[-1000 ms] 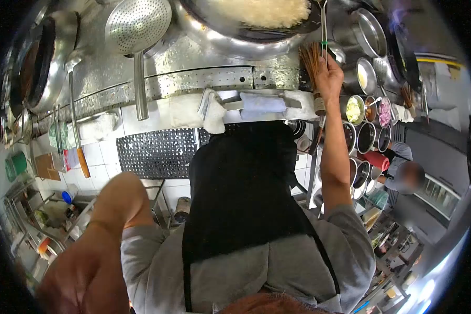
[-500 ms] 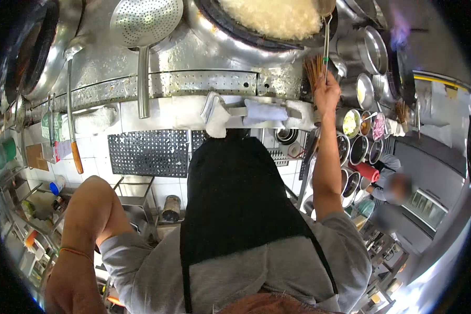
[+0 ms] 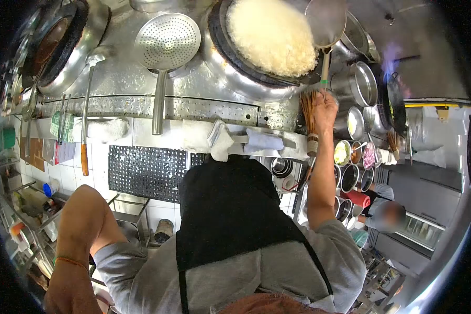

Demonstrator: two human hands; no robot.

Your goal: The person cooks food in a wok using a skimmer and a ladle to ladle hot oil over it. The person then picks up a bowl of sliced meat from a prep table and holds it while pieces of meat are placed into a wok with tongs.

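Observation:
My right hand (image 3: 326, 111) is closed around the handle of a round mesh skimmer (image 3: 325, 21), whose handle has a green band. The skimmer hangs over the right rim of a wok (image 3: 222, 52) full of pale, foaming liquid (image 3: 269, 39); what lies under the foam is hidden. Close beside this hand stands a bamboo wok brush (image 3: 309, 115). My left arm is bent, with an orange band at the wrist. Only the back of my left hand (image 3: 70, 295) shows at the lower left edge, its fingers out of view.
A perforated ladle (image 3: 168, 39) and a wooden-handled ladle (image 3: 85, 120) lie across the stove edge. Left is another wok (image 3: 68, 57). At right are pots (image 3: 362, 86), a flame under a pan (image 3: 395, 99), ingredient containers (image 3: 342, 152) and another person (image 3: 384, 212). Folded cloths (image 3: 220, 140) line the ledge.
The view has shifted, so the stove sits lower in it. The skimmer's round head has come into view beside the wok. My right hand keeps its grip; my left arm stays bent.

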